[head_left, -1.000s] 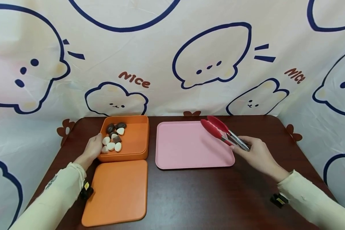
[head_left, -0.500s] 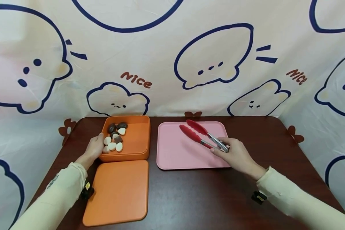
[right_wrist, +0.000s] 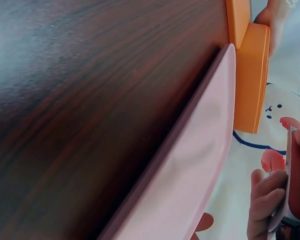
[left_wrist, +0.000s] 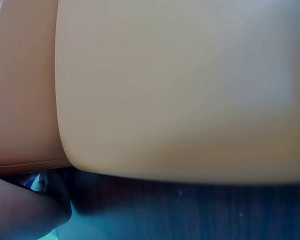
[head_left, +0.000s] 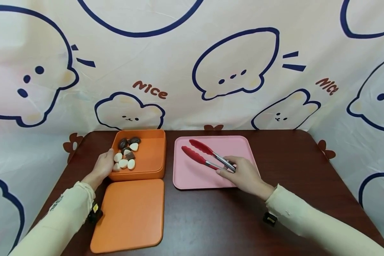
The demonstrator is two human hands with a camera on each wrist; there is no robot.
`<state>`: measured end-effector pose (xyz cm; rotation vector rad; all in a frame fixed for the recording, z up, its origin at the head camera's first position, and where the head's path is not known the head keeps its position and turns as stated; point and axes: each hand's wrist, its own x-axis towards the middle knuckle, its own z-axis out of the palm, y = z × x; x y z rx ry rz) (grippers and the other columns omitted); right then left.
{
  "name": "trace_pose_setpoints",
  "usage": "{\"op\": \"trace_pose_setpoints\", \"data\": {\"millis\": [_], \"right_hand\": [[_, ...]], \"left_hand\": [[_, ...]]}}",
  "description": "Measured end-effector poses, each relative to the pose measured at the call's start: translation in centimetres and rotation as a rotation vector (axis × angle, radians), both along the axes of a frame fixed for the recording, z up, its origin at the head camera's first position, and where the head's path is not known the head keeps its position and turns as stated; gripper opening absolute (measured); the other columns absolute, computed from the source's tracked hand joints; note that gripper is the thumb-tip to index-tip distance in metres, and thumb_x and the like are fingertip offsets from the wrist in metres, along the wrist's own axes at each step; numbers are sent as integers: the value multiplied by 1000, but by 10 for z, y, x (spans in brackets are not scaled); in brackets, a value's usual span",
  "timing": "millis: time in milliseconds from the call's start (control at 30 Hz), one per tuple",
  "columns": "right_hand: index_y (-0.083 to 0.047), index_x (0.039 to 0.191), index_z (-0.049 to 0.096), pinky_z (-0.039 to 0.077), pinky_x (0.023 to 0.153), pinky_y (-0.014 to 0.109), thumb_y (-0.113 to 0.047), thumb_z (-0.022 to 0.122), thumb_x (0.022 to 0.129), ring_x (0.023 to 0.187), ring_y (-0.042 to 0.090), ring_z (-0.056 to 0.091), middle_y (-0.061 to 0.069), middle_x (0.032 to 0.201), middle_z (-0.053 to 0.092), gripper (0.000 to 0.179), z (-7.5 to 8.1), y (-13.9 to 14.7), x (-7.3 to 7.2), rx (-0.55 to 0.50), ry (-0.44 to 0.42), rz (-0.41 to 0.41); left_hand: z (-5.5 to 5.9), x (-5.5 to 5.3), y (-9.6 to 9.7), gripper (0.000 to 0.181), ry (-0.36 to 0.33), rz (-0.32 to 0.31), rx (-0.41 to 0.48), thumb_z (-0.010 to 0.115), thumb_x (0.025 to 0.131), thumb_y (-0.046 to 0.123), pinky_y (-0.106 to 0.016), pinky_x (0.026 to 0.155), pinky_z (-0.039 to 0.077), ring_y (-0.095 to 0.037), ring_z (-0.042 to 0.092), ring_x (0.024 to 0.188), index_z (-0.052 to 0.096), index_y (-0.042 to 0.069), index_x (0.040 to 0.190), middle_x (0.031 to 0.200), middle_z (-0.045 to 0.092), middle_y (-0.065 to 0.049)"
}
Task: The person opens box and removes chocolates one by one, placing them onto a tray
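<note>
Toward eight o'clock, over the dark table [head_left: 208, 220], your left sleeve [head_left: 57, 217] leads up to your left hand [head_left: 103, 165], which grips the orange box [head_left: 151, 149] by its nine o'clock wall, near the eight o'clock corner. A black camera [head_left: 95, 213] sits at that wrist. Inside the box, dark pieces [head_left: 123, 143] lie toward eleven o'clock and white pieces [head_left: 123, 163] mostly toward eight, with a brown block [head_left: 130, 155] among them. At the box's six o'clock side you have an orange panel [head_left: 131, 213], flat on the table and close against the box; whether they touch is hard to tell.

Across a strip of table, at about three o'clock from the box, lies the pink tray [head_left: 192, 179]. Your tongs [head_left: 220, 159] hang above it, their red tips spread apart and pointing toward ten o'clock. At their four o'clock end your right hand [head_left: 244, 176] grasps the metal handles, fingers and thumb on them. Beyond, toward four o'clock, runs your right sleeve [head_left: 320, 220]. From nine o'clock through twelve to three, the pale backdrop [head_left: 179, 110] shows blue cartoon outlines.
</note>
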<state>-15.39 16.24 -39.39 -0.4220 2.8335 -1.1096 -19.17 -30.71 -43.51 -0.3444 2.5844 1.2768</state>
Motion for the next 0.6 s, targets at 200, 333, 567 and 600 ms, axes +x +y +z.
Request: {"op": "trace_pose_setpoints", "data": {"millis": [200,333,567,600], "right_hand": [[-8,119,71,42,50,25,-36,79,87,60,12,51,-3,72,60,43,3,-20,-6,21,19,25],[-9,118,71,42,52,25,-36,79,87,62,12,52,-4,71,60,42,5,-35,-7,30,38,48],[-14,112,72,38,52,25,-38,79,87,59,9,47,-6,65,55,35,4,-65,-10,47,56,92],[-15,110,72,38,52,25,-38,79,87,59,9,47,-7,64,54,34,4,-69,-11,52,62,98]], "left_hand": [[2,-2,-2,76,-6,-10,8,-1,108,44,-63,120,23,-49,23,148,26,-10,154,158,25,-35],[1,-2,-1,77,-7,-9,15,-1,108,45,-60,116,29,-47,31,141,35,-10,147,146,35,-36],[-2,-1,-1,70,8,0,4,1,108,45,-51,99,36,-42,43,118,45,-8,114,114,43,-31],[-2,-1,-1,69,9,0,3,1,108,45,-50,97,35,-41,42,117,45,-8,113,112,43,-30]]}}
